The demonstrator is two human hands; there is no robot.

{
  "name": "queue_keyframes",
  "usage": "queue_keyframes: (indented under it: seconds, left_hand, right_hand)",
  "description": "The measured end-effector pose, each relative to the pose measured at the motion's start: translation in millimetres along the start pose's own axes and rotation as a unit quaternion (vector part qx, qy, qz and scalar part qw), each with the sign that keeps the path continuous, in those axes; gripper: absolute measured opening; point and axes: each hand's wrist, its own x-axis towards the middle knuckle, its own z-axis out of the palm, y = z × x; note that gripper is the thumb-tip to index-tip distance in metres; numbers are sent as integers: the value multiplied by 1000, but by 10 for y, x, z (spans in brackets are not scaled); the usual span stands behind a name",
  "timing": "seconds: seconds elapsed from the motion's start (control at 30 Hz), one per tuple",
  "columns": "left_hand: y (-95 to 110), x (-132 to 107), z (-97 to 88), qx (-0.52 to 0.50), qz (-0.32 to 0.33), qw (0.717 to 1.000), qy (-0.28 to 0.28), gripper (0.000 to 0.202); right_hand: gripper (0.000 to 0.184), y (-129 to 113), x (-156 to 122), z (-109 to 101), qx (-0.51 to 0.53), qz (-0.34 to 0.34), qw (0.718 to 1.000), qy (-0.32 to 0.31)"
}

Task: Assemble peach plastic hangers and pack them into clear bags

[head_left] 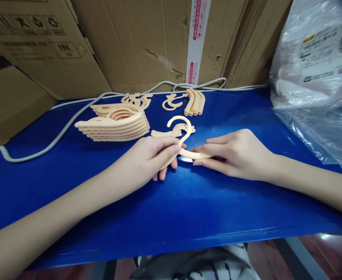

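Both hands rest on a blue table (171, 210) and hold one peach plastic hanger (184, 134) between them. My left hand (152, 155) pinches the hanger's left arm, fingers closed over it. My right hand (235, 153) grips the right arm, fingers curled round it. The hook stands up between the hands. A second loose hanger piece (166, 133) lies flat just behind them. A stack of several finished hangers (115, 122) sits to the back left.
More peach hooks (172, 102) and curved arm parts (194, 102) lie at the back. A white cable (57, 134) runs along the rear. Cardboard boxes (147, 42) wall the back. Clear plastic bags (316, 70) fill the right.
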Motion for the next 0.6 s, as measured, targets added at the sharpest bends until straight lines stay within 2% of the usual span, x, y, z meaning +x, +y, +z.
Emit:
queue_keyframes:
  seconds: [0.1, 0.23, 0.37, 0.6]
  left_hand:
    - [21, -45, 13, 132, 31, 991, 16, 37]
    - [29, -62, 19, 256, 62, 964, 21, 33]
    - [2, -47, 13, 270, 79, 960, -4, 37]
    - [-10, -45, 0, 286, 108, 952, -12, 36]
  right_hand:
    - [36, 37, 28, -10, -12, 1, 1000, 9]
    - [51, 117, 77, -45, -62, 9, 998, 13]
    - [64, 201, 97, -77, -84, 16, 996, -1]
    - [77, 207, 78, -56, -81, 27, 996, 29]
